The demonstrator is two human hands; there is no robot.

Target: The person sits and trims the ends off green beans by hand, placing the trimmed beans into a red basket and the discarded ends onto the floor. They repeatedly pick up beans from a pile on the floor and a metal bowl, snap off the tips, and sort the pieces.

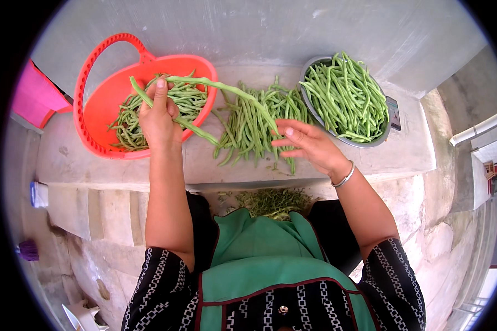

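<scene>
My left hand [161, 118] is closed round a few green beans, over the near side of a red basket [96, 118]. One long green bean [226, 88] arches from that hand to the right, and its far tip comes to my right hand's fingertips. A shorter bean [199, 131] sticks out below the left thumb. My right hand [309, 144] has its fingers stretched and spread, beside the long bean's tip; whether they touch it is hard to tell. Beneath lies a loose pile of green beans [251, 121]. More beans [149, 135] fill part of the basket.
A grey bowl [368, 144] heaped with green beans stands at the right on the concrete ledge [105, 174], beside a small dark device [393, 113]. Bean scraps [273, 203] lie below the ledge, between my knees. A pink item [38, 96] is at far left, a grey wall behind.
</scene>
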